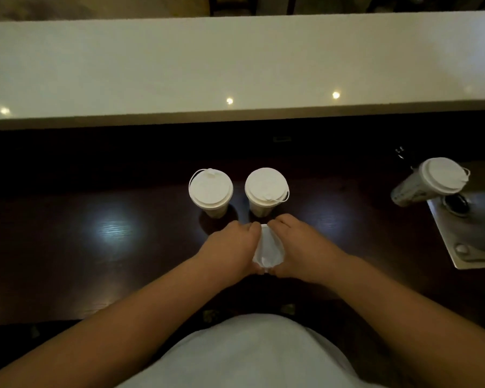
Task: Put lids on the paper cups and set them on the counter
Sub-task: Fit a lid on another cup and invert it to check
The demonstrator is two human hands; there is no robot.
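Both hands, left hand (231, 247) and right hand (297, 245), curled round a white lid (268, 249), fingertips pinching its rim; cup beneath hidden. Just beyond the fingertips, two lidded cups (210, 191) (266, 190) on the dark table (109, 247). Farther off, none yet on the pale counter (235, 65); third lidding apparently under way.

Left hand (230, 247) and right hand (300, 247) press a white lid (268, 249) from both sides; two lidded cups (211, 191) (266, 190) stand upright just beyond on the dark desk (95, 247).

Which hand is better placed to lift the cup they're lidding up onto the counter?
Either, marginally: left hand and right hand press the white plastic lid symmetrically.
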